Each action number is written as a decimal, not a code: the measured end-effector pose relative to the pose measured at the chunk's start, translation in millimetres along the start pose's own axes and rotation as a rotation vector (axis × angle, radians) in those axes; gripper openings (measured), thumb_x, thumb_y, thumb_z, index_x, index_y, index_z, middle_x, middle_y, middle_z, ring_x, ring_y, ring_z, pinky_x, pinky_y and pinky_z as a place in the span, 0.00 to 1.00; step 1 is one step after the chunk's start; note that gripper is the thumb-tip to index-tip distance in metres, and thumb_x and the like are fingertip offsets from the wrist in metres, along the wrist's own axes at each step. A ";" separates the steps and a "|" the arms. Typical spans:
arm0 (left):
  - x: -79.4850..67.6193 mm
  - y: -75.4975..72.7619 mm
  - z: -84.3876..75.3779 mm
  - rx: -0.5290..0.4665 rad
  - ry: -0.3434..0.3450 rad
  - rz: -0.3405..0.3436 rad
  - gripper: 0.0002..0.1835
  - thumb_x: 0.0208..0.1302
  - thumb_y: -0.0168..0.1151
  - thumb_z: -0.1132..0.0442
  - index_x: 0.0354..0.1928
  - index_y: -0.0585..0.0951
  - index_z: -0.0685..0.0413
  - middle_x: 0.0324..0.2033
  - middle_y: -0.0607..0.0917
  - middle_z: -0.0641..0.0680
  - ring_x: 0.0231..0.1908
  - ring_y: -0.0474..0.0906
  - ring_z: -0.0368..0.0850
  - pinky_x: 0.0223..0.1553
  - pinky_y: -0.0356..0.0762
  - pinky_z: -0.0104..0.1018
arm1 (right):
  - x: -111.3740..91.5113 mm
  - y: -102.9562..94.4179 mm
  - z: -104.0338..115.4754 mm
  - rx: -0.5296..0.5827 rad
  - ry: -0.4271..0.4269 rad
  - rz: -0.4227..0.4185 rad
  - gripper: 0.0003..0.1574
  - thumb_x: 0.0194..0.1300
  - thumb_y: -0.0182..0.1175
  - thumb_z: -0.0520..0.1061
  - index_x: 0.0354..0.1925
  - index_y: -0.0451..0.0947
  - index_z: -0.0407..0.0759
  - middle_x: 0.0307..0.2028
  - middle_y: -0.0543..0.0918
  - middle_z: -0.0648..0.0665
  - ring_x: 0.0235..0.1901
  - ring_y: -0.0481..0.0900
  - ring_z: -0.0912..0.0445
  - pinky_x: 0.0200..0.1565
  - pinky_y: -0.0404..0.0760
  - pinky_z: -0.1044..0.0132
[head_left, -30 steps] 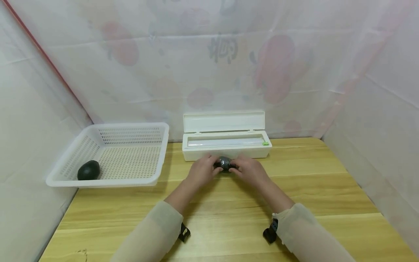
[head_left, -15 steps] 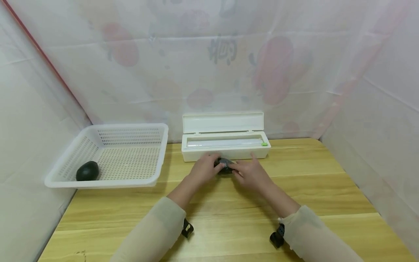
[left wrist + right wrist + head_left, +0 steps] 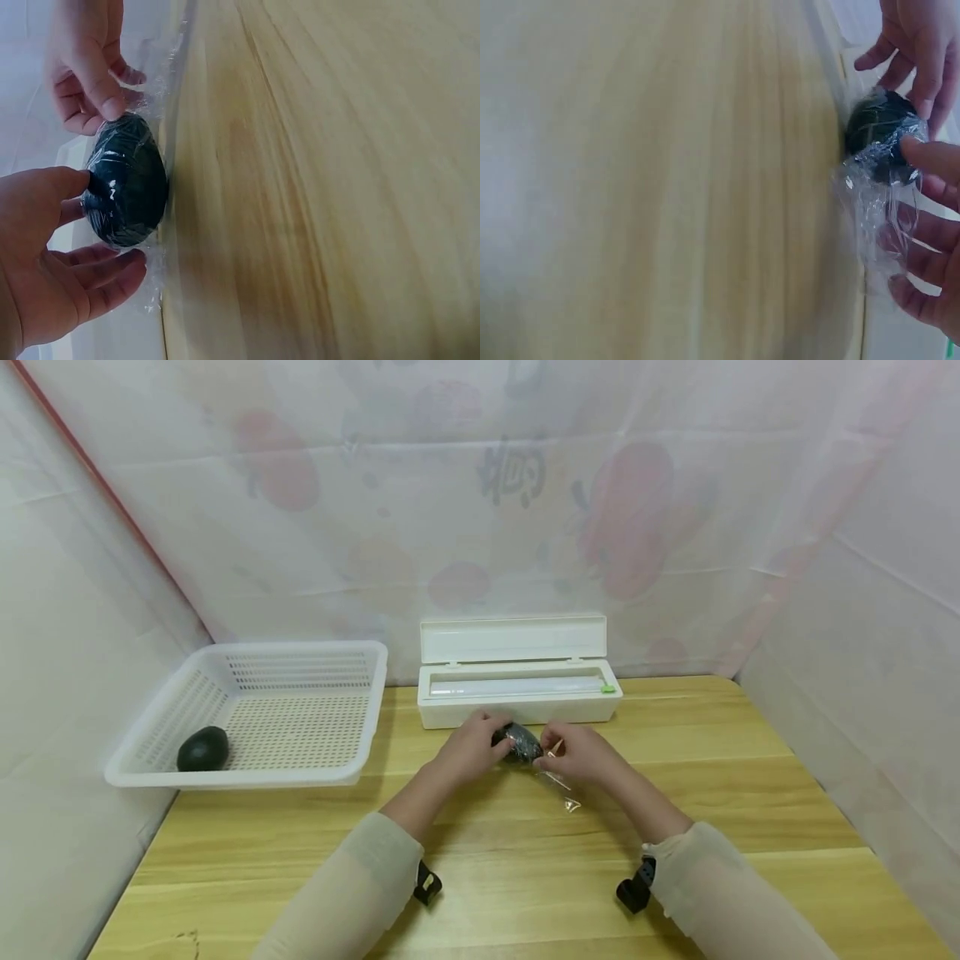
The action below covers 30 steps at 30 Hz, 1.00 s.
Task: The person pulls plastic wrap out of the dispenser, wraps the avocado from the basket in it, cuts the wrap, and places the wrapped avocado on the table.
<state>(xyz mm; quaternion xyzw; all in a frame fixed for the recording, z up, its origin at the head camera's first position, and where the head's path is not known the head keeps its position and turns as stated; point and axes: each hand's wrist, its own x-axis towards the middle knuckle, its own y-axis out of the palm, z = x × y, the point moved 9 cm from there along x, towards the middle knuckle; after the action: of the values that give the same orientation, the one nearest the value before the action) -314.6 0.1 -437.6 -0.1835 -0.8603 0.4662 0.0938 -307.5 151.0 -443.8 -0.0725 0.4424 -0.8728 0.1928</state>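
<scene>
A dark green avocado [image 3: 523, 743] wrapped in clear cling film lies on the table in front of a white box. My left hand [image 3: 468, 748] holds it from the left, thumb on the near side and fingers behind. At the avocado's right end is my right hand [image 3: 579, 755], pinching the loose cling film [image 3: 874, 217] there with curled fingers. In the left wrist view, the wrapped avocado [image 3: 126, 184] has film creased over its skin and loose film at both ends. My right fingertips touch its tip there.
The white cling film box [image 3: 517, 713] stands with its lid up, a roll inside and a green cutter at its right end. To the left, a white plastic basket [image 3: 300, 774] holds another avocado [image 3: 203, 749]. A curtain hangs behind the wooden table [image 3: 510, 877].
My right hand has shifted slightly right and pulled loose film out from the avocado's right end. The avocado has turned, its right end now nearer me. My left hand stays on it.
</scene>
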 end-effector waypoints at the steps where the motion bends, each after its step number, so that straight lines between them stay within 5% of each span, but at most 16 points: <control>1: -0.4 0.2 -0.4 -0.002 0.003 0.002 0.26 0.71 0.58 0.49 0.68 0.73 0.45 0.58 0.75 0.58 0.53 0.77 0.49 0.55 0.77 0.45 | -0.2 1.4 -0.6 0.004 0.006 -0.002 0.15 0.59 0.71 0.52 0.36 0.76 0.49 0.36 0.83 0.49 0.33 0.80 0.58 0.35 0.79 0.61; 6: -2.8 -0.2 -1.4 -0.018 0.008 -0.015 0.26 0.71 0.58 0.50 0.68 0.73 0.46 0.55 0.76 0.57 0.51 0.77 0.48 0.54 0.77 0.44 | -1.3 5.4 -6.5 0.113 0.101 -0.045 0.18 0.55 0.73 0.48 0.38 0.76 0.45 0.32 0.82 0.48 0.32 0.79 0.56 0.35 0.79 0.62; 12: -5.8 0.4 -2.5 -0.025 0.019 -0.032 0.25 0.70 0.59 0.51 0.68 0.73 0.46 0.53 0.77 0.56 0.48 0.76 0.47 0.52 0.77 0.43 | -4.9 19.9 -17.1 0.483 0.263 -0.009 0.23 0.56 0.71 0.39 0.45 0.72 0.34 0.32 0.83 0.40 0.27 0.82 0.53 0.31 0.84 0.60; 16: -6.1 1.1 -1.5 -0.057 0.015 -0.032 0.29 0.70 0.60 0.52 0.70 0.69 0.47 0.60 0.75 0.57 0.57 0.76 0.51 0.60 0.74 0.46 | -8.3 27.5 -21.0 0.661 0.317 0.006 0.22 0.56 0.70 0.34 0.46 0.71 0.31 0.30 0.79 0.43 0.27 0.83 0.54 0.34 0.86 0.58; 20: -9.7 -2.6 -0.8 -0.045 0.032 -0.050 0.33 0.67 0.63 0.56 0.71 0.65 0.51 0.67 0.71 0.57 0.66 0.69 0.54 0.65 0.69 0.48 | -9.5 29.8 -19.4 0.710 0.318 -0.009 0.18 0.56 0.70 0.32 0.42 0.72 0.31 0.26 0.76 0.45 0.27 0.81 0.55 0.34 0.86 0.60; 25: -17.7 -9.6 -12.4 0.094 0.178 -0.115 0.27 0.54 0.69 0.70 0.57 0.76 0.48 0.62 0.72 0.55 0.61 0.69 0.53 0.57 0.76 0.43 | -9.6 32.6 -13.6 0.710 0.300 -0.005 0.16 0.56 0.69 0.33 0.40 0.73 0.30 0.26 0.77 0.46 0.26 0.80 0.56 0.33 0.85 0.61; 30: -25.6 1.8 -28.4 0.263 0.342 -0.087 0.19 0.50 0.76 0.62 0.44 0.79 0.46 0.61 0.72 0.58 0.61 0.69 0.54 0.58 0.76 0.44 | -10.6 37.7 -14.9 0.731 0.313 -0.015 0.13 0.57 0.68 0.34 0.40 0.76 0.31 0.27 0.79 0.46 0.26 0.80 0.56 0.32 0.84 0.62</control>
<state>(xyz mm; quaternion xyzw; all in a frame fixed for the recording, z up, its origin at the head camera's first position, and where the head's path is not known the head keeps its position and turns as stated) -281.3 12.5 -423.3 -0.2088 -0.7708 0.5321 0.2814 -292.0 146.2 -482.4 0.1317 0.1260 -0.9747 0.1296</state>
